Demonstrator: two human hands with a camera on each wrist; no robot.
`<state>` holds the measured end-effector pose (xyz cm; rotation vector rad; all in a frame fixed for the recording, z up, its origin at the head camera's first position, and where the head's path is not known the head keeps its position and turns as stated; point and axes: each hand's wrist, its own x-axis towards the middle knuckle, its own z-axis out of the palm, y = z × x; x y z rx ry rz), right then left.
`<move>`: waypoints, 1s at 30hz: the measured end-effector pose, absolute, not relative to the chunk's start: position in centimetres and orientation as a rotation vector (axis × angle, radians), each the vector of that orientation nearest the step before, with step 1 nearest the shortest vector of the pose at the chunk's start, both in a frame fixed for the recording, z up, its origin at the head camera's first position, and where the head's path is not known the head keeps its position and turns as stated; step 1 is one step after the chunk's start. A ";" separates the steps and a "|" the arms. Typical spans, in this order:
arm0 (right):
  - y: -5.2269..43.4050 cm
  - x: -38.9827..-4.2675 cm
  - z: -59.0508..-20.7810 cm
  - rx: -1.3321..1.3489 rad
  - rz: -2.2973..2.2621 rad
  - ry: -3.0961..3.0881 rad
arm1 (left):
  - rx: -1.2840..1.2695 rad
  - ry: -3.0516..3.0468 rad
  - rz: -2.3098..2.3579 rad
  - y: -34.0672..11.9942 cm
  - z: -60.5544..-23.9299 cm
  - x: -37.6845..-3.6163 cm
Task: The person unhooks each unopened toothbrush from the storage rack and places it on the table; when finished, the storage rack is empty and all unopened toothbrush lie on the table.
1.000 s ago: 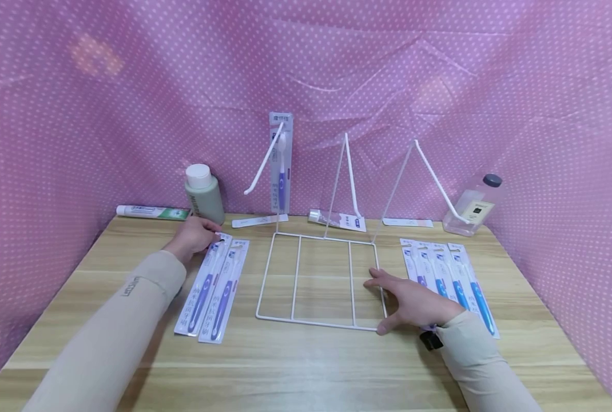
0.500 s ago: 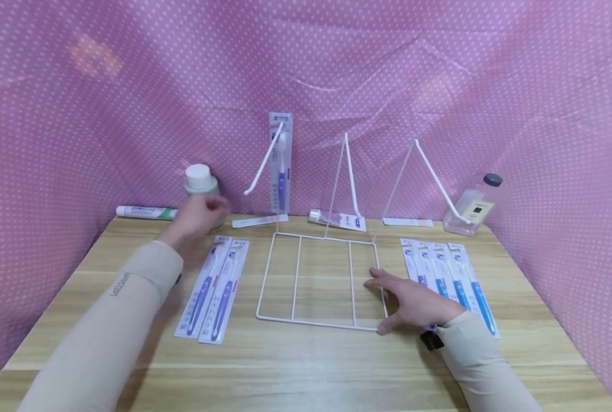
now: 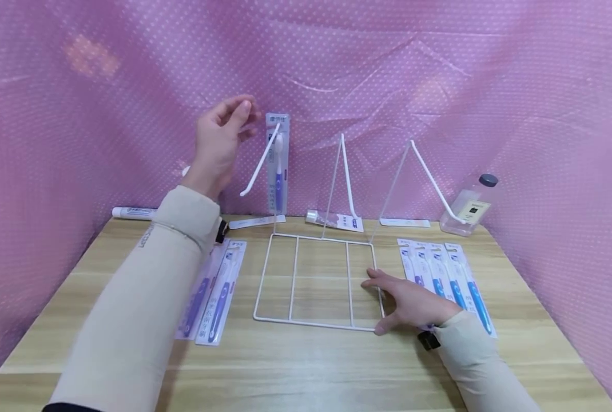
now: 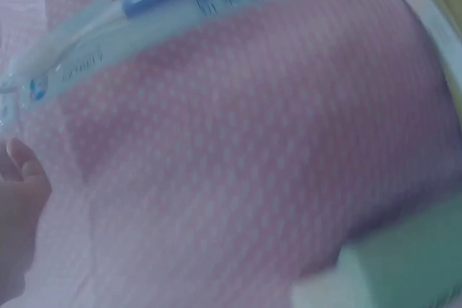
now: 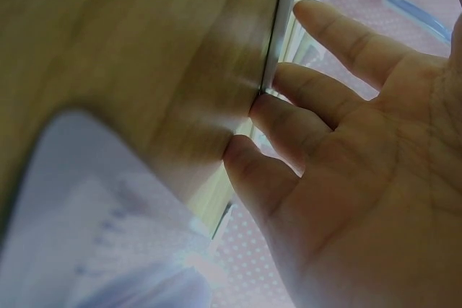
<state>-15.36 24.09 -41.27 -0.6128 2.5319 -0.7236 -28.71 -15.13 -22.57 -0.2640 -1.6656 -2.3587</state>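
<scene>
Moved: left hand [image 3: 222,137] risen from pack to hung toothbrush [image 3: 277,166], fingers loose, empty
Right hand [image 3: 411,303]: fingers spread flat, pressing rack [image 3: 316,280]

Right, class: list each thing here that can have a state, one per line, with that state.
Left hand: raised, fingers loose, holding nothing.
Right hand: flat, fingers pressing the white wire rack.
White wire rack: upright, base on the wooden table.
Hanging purple toothbrush pack: on the rack's left hook.
Clear square bottle: capped, upright.
</scene>
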 end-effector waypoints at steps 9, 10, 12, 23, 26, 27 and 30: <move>23.7 -15.5 -41.5 -0.616 -0.715 2.531 | -0.309 -1.401 -2.599 -13.4 -25.2 -31.4; 23.8 -15.5 -41.4 -0.620 -0.713 2.531 | -0.299 -1.441 -2.574 -13.3 -25.5 -31.6; 23.9 -15.5 -41.3 -0.612 -0.719 2.529 | -0.284 -1.517 -2.524 -13.0 -25.9 -31.8; 23.8 -15.4 -41.0 -0.610 -0.707 2.536 | -0.273 -1.732 -2.443 -13.3 -25.7 -30.2; 23.8 -15.4 -41.0 -0.612 -0.706 2.538 | -0.269 -1.836 -2.402 -13.9 -25.5 -29.0; 23.9 -15.4 -41.0 -0.615 -0.704 2.540 | -0.264 -1.876 -2.383 -14.1 -25.4 -28.5; 23.8 -15.3 -41.0 -0.602 -0.707 2.535 | -0.261 -1.972 -2.321 -14.9 -25.3 -26.8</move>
